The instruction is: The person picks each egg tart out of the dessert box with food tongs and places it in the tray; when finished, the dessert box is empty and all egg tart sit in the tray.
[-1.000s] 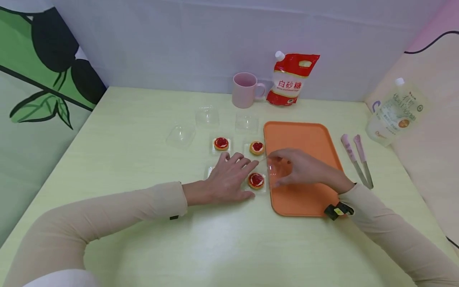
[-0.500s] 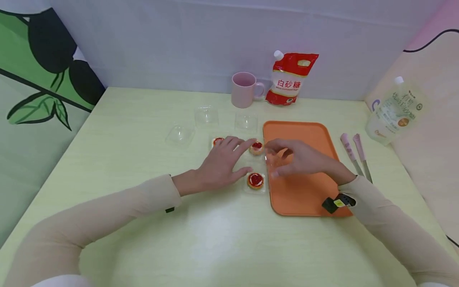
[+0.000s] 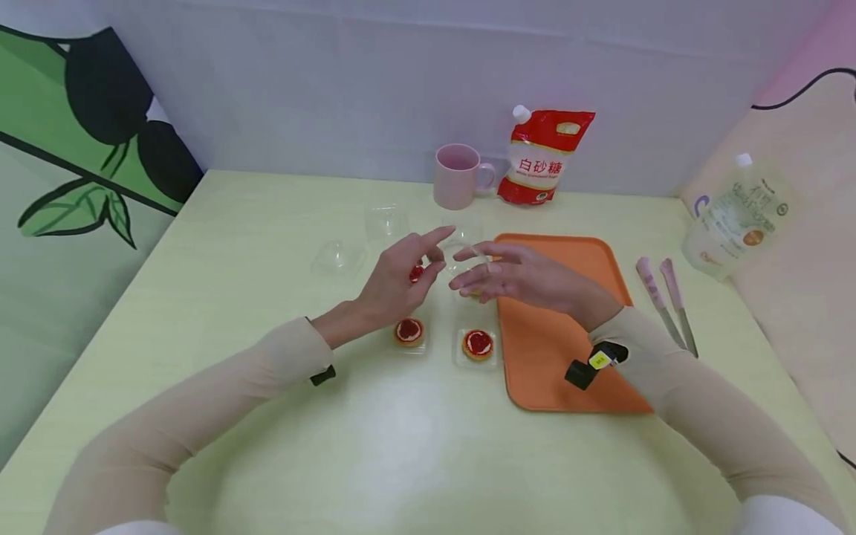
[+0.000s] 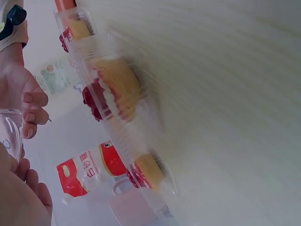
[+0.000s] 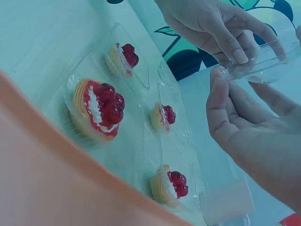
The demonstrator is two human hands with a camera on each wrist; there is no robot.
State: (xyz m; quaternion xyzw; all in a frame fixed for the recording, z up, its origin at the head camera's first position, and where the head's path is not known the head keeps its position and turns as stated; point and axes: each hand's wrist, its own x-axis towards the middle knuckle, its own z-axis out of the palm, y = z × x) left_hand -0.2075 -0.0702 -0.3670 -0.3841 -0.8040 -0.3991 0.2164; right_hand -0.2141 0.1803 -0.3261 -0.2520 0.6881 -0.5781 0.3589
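Four-sided clear plastic lid (image 3: pixel 461 258) hangs in the air between my hands, above the tarts. My right hand (image 3: pixel 518 281) grips it by the rim, thumb and fingers round its edge. Fingers of my left hand (image 3: pixel 394 282) meet the lid's other side; in the right wrist view its thumb and index finger straddle the clear plastic (image 5: pixel 268 61). Below, the tarts with red fruit sit on clear plastic bases: a front right tart (image 3: pixel 478 344), a front left tart (image 3: pixel 409 331), a back left tart (image 3: pixel 416 273), and a back right tart (image 3: pixel 475 294) mostly hidden by my right hand.
An orange tray (image 3: pixel 562 371) lies under my right forearm. More clear lids (image 3: pixel 339 258) stand behind the tarts. At the back are a pink mug (image 3: pixel 456 178) and a red sugar pouch (image 3: pixel 543 160); two pink-handled knives (image 3: pixel 669 305) and a pale pouch (image 3: pixel 735 215) are on the right.
My right hand has carried the lid up and left from over the tray's edge. My left hand has lifted from among the tarts to meet it, uncovering the front left tart.
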